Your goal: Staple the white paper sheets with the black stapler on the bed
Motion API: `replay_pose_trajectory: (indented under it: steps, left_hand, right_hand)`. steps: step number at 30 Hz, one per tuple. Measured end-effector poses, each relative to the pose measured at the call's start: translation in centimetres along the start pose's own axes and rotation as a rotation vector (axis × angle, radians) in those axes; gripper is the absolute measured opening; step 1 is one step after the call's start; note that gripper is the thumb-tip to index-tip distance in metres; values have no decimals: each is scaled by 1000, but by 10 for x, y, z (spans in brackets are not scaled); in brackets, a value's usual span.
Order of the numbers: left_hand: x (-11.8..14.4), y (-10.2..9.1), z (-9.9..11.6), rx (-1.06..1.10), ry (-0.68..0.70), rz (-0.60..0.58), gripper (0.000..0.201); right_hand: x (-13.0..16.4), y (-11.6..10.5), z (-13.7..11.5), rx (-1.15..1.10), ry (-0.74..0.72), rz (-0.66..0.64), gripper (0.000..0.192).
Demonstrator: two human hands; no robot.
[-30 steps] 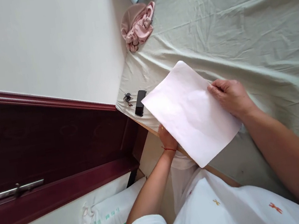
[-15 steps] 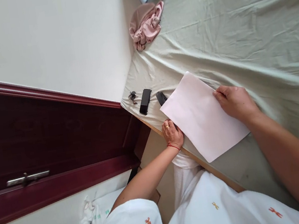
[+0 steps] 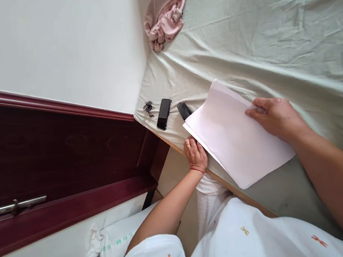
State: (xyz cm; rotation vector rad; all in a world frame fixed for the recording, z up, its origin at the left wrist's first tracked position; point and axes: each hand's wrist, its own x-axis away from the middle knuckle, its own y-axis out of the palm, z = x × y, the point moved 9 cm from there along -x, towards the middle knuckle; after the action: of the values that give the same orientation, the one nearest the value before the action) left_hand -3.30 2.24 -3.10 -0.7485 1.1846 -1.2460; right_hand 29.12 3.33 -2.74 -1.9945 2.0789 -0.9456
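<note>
Two or more white paper sheets (image 3: 237, 136) lie slightly fanned on the pale green bedsheet (image 3: 272, 27) near the bed's edge. My left hand (image 3: 196, 155), with a ring and a red wrist string, grips the sheets' near left corner at the mattress edge. Across the sheets, my right hand (image 3: 277, 117) pinches the opposite edge, thumb on top. A small black object (image 3: 184, 110) lies just beyond the paper's left corner, partly hidden by it.
A black phone (image 3: 164, 113) and a small bunch of keys (image 3: 148, 106) lie at the bed's corner. A crumpled pink cloth (image 3: 165, 17) sits further along by the white wall. A dark red wooden door (image 3: 51, 163) with a metal handle stands left; a printed white sack (image 3: 112, 249) is below.
The paper came down from a raised tilt to rest on the bed, uncovering the small black object. My left hand shifted to the sheets' corner, and their edges now show offset.
</note>
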Motion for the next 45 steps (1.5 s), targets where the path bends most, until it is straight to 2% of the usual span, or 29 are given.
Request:
replay_pose_trajectory:
  steps: [5, 10, 14, 18, 23, 25, 27, 31, 33, 35, 38, 41, 45]
  left_hand:
    - [1, -2, 0, -2, 6, 24, 40]
    - [0, 0, -3, -35, -16, 25, 29]
    - [-1, 1, -2, -51, -5, 31, 28]
    - [-2, -5, -3, 25, 4, 44, 42]
    - [2, -25, -2, 199, -13, 84, 66]
    - [3, -31, 1, 277, -56, 75, 73]
    - [2, -32, 3, 417, -155, 40, 71]
    - [3, -19, 0, 879, -479, 17, 53]
    - [6, -9, 0, 1030, -569, 12, 49]
    - [9, -3, 0, 1053, -582, 11, 51]
    - [15, 1, -5, 1030, -584, 86, 51]
    - [22, 4, -10, 1041, -622, 179, 54]
    - [26, 8, -8, 1083, -625, 207, 49]
  right_hand:
    - [-1, -1, -4, 109, -11, 12, 21]
    - [-1, -1, -5, 73, -43, 18, 19]
    - [-2, -1, -2, 48, -30, 17, 20]
    - [1, -7, -6, -63, -43, 26, 16]
    - [5, -15, -9, -218, -22, 10, 16]
    - [5, -15, -8, -254, -27, 12, 16]
    - [5, -13, -6, -306, -31, 10, 15]
    - [4, -2, 0, -518, -22, -63, 16]
    - [4, 0, 0, -531, -14, -82, 17]
    - [4, -4, 0, -421, -8, -47, 17]
    - [2, -10, -4, -254, -16, 9, 16]
    - [1, -8, -7, -223, -35, -5, 16]
    - [0, -5, -4, -210, -39, -25, 11]
